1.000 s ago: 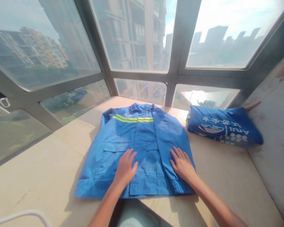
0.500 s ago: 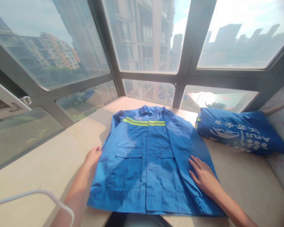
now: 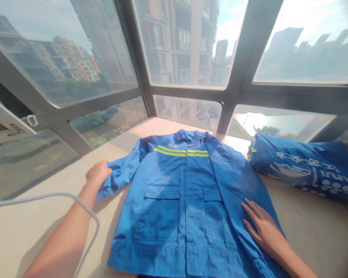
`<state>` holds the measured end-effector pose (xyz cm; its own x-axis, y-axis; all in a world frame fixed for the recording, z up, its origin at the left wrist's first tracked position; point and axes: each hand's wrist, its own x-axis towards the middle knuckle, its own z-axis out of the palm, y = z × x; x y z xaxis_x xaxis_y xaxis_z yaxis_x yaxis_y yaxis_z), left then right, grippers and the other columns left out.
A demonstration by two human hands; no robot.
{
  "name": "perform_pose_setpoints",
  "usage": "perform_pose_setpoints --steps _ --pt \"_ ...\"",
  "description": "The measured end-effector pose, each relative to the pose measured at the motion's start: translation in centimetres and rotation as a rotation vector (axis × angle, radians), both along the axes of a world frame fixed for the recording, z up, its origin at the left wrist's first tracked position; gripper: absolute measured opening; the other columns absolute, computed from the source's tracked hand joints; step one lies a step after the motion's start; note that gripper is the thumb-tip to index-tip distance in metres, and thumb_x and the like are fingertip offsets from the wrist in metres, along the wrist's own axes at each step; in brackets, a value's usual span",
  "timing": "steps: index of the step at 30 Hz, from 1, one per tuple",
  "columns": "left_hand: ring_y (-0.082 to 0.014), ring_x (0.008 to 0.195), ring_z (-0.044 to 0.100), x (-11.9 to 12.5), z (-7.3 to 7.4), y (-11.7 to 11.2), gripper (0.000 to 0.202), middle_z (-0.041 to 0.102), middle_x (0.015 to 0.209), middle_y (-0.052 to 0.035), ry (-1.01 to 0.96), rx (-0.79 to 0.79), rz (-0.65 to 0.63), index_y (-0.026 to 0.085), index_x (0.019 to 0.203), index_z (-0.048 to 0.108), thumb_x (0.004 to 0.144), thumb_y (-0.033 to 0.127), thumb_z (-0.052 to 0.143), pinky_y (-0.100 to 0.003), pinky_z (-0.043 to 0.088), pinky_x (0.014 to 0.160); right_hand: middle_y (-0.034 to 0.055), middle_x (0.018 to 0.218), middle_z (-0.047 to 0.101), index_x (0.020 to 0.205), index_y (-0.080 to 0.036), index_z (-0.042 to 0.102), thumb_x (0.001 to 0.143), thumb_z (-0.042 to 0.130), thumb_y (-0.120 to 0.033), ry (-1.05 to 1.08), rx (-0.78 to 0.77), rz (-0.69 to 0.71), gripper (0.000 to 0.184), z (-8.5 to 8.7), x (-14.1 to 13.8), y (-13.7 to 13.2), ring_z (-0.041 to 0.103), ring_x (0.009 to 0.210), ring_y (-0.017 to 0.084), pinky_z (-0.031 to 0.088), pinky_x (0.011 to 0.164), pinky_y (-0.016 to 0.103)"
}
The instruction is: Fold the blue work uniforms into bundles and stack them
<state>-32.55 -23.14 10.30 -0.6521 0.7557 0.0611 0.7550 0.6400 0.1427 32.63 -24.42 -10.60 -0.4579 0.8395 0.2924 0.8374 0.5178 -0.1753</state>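
A blue work jacket (image 3: pixel 185 200) with a yellow-green reflective stripe lies front up on a pale stone window ledge (image 3: pixel 40 208). My left hand (image 3: pixel 98 172) grips the jacket's left sleeve (image 3: pixel 120 174) and holds it pulled out to the side. My right hand (image 3: pixel 262 227) lies flat with fingers stretched out on the jacket's right side, near the hem.
A second blue garment (image 3: pixel 304 168) with white printing lies folded at the right of the ledge. A white cable (image 3: pixel 60 200) loops across my left forearm. Dark-framed windows (image 3: pixel 229 96) close off the ledge behind and to the left.
My left hand left the jacket's front, went to its left edge, and has drawn the sleeve out sideways. My right hand stays flat on the right side. The view shifted left.
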Motion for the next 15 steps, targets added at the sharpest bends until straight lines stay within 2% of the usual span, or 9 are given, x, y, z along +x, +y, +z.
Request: perform_pose_setpoints --steps 2,4,5,6,8,9,11,13,15 --pt "-0.0372 0.114 0.06 -1.4 4.5 1.8 0.028 0.067 0.11 -0.0114 0.104 -0.001 0.05 0.006 0.108 0.066 0.083 0.016 0.058 -0.053 0.046 0.093 0.0097 0.152 0.049 0.143 -0.021 0.053 0.097 0.045 -0.045 0.004 0.008 0.0 0.052 -0.1 0.0 0.1 0.047 0.138 0.031 0.044 0.111 0.048" --pt "-0.0345 0.117 0.059 -2.1 9.1 4.0 0.035 0.065 0.116 -0.01 0.243 0.0 0.092 0.006 0.118 0.064 0.087 0.021 0.059 -0.052 0.046 0.095 0.0098 0.151 0.049 0.142 -0.021 0.054 0.097 0.046 -0.045 0.005 0.015 0.002 0.052 -0.2 0.1 0.1 0.047 0.138 0.031 0.044 0.111 0.048" --pt "-0.032 0.119 0.058 -2.2 11.3 5.1 0.04 0.065 0.117 -0.0079 0.275 0.036 0.057 0.006 0.123 0.061 0.088 0.025 0.06 -0.049 0.045 0.097 0.0097 0.151 0.049 0.142 -0.021 0.054 0.097 0.046 -0.045 0.005 0.016 0.003 0.052 -0.2 0.1 0.1 0.047 0.138 0.031 0.044 0.111 0.048" --pt "-0.0293 0.119 0.058 -2.1 13.2 6.2 0.046 0.065 0.116 -0.0064 0.255 0.044 -0.004 0.004 0.127 0.059 0.089 0.029 0.062 -0.046 0.045 0.098 0.0096 0.151 0.049 0.142 -0.021 0.054 0.097 0.046 -0.045 0.007 0.018 0.003 0.051 -0.3 0.0 0.2 0.048 0.137 0.031 0.044 0.111 0.048" --pt "-0.0223 0.108 0.063 -1.6 16.1 7.9 0.056 0.067 0.106 -0.0029 0.068 0.118 -0.095 -0.001 0.13 0.055 0.09 0.038 0.061 -0.038 0.046 0.093 0.0095 0.151 0.05 0.141 -0.022 0.055 0.097 0.046 -0.044 0.007 0.019 0.002 0.051 -0.3 0.0 0.2 0.048 0.137 0.031 0.044 0.11 0.048" --pt "-0.0191 0.1 0.065 -1.2 17.0 8.4 0.061 0.068 0.099 -0.0017 -0.078 0.155 -0.143 -0.003 0.132 0.053 0.091 0.042 0.06 -0.036 0.047 0.089 0.0096 0.15 0.05 0.141 -0.022 0.055 0.097 0.045 -0.044 0.006 0.02 0.001 0.051 -0.3 0.0 0.2 0.048 0.137 0.031 0.044 0.11 0.048" --pt "-0.0138 0.085 0.067 -0.5 17.5 9.1 0.068 0.068 0.089 -0.0005 -0.39 0.239 -0.23 -0.004 0.138 0.046 0.092 0.044 0.059 -0.036 0.049 0.083 0.01 0.15 0.05 0.141 -0.021 0.055 0.097 0.046 -0.044 0.005 0.025 0.0 0.05 -0.3 0.0 0.2 0.048 0.137 0.031 0.044 0.111 0.048" --pt "-0.0107 0.077 0.066 0.1 16.7 9.1 0.068 0.069 0.085 -0.0017 -0.595 0.315 -0.258 -0.004 0.143 0.04 0.095 0.04 0.058 -0.039 0.051 0.08 0.0103 0.15 0.05 0.141 -0.02 0.055 0.097 0.046 -0.043 0.002 0.027 0.0 0.051 -0.2 -0.1 0.2 0.048 0.137 0.031 0.043 0.111 0.047" --pt "-0.0092 0.074 0.065 0.3 14.9 8.8 0.061 0.069 0.084 -0.0042 -0.607 0.386 -0.222 -0.007 0.141 0.041 0.098 0.034 0.055 -0.038 0.053 0.078 0.0106 0.15 0.05 0.141 -0.019 0.054 0.097 0.046 -0.043 0.002 0.024 0.001 0.051 -0.1 -0.2 0.1 0.048 0.137 0.03 0.043 0.112 0.047"
